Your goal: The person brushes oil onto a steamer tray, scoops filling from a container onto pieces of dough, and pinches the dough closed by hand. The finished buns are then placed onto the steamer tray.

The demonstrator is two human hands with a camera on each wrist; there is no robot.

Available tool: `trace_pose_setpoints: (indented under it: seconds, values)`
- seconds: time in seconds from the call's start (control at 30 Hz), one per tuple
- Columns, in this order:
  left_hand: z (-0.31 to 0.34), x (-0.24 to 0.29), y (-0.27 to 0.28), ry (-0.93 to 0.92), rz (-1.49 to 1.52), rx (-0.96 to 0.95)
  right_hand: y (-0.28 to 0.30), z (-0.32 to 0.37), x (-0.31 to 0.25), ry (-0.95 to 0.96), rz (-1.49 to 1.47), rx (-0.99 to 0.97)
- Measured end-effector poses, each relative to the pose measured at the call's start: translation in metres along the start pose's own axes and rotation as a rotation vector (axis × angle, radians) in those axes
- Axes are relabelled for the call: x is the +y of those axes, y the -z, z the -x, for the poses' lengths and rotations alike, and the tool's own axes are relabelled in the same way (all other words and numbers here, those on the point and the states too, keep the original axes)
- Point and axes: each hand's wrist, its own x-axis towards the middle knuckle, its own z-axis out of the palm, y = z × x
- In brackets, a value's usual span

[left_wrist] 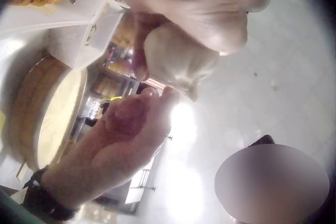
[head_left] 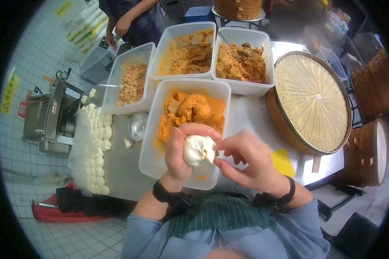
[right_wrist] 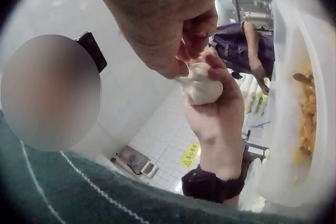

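Note:
A round white dough bun (head_left: 197, 150) with gathered pleats sits in my left hand (head_left: 177, 157), whose fingers curl round its far side. My right hand (head_left: 246, 162) is at the bun's right side, thumb and fingertips at the pleated tip. The left wrist view shows the bun (left_wrist: 181, 61) between the left palm above and the right hand (left_wrist: 126, 134) below. In the right wrist view the bun (right_wrist: 202, 85) rests in the left hand (right_wrist: 218, 121), and the right hand (right_wrist: 163, 29) pinches its edge. Beneath is a tub (head_left: 149, 162) of orange filling (head_left: 194, 110).
Three more filling tubs (head_left: 183, 29) stand behind. Left are rows of dough pieces (head_left: 100, 172) under plastic and a glass bowl (head_left: 137, 126). A round steamer (head_left: 313, 99) with woven mat and a yellow scraper (head_left: 282, 162) lie right. Another person (head_left: 134, 21) stands beyond the table.

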Motion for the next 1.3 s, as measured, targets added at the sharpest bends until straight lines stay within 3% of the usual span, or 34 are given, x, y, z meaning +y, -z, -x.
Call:
trace_pose_setpoints:
  seconds: [0.13, 0.3, 0.4, 0.5, 0.57, 0.6, 0.7, 0.8, 1.0, 1.07, 1.17, 1.2, 1.27, 1.3]
  values:
    - [-0.001, -0.002, 0.004, -0.058, -0.053, -0.028, -0.001, -0.003, -0.003, 0.001, 0.016, -0.022]
    - [-0.002, -0.005, -0.001, -0.073, -0.177, 0.112, -0.006, -0.005, -0.001, -0.043, -0.007, -0.027]
    - [-0.001, -0.012, 0.007, -0.121, -0.175, 0.002, -0.008, -0.005, 0.001, -0.073, -0.043, -0.028]
    - [-0.001, -0.013, 0.004, -0.082, -0.159, 0.03, -0.01, -0.005, 0.003, -0.097, -0.071, -0.042]
    - [-0.003, -0.009, 0.006, -0.062, -0.188, 0.016, -0.009, -0.006, 0.007, 0.096, 0.037, -0.025]
    - [-0.003, -0.008, 0.006, -0.042, -0.217, 0.003, -0.008, -0.007, 0.007, 0.095, 0.036, -0.027]
    - [0.001, -0.007, 0.004, 0.067, -0.164, 0.072, -0.002, -0.013, 0.003, 0.051, 0.01, -0.04]
    - [0.002, -0.006, 0.001, 0.085, -0.125, 0.097, 0.002, -0.015, -0.001, -0.11, -0.05, -0.084]
    - [-0.002, -0.004, -0.002, 0.154, -0.085, 0.042, -0.003, -0.009, 0.009, 0.043, 0.018, -0.091]
    - [-0.005, -0.001, -0.003, 0.151, -0.12, 0.018, -0.006, -0.008, 0.017, 0.311, 0.151, -0.02]
    - [-0.005, 0.004, -0.005, 0.187, -0.162, 0.002, -0.002, -0.012, 0.015, 0.321, 0.174, -0.014]
    - [-0.004, 0.006, -0.005, 0.224, -0.171, 0.013, -0.001, -0.013, 0.011, 0.321, 0.175, -0.015]
    - [-0.001, 0.005, -0.003, 0.239, -0.197, 0.022, 0.002, -0.014, 0.002, 0.052, 0.099, -0.052]
    - [-0.001, 0.004, -0.003, 0.255, -0.225, 0.03, 0.003, -0.013, 0.003, 0.053, 0.099, -0.053]
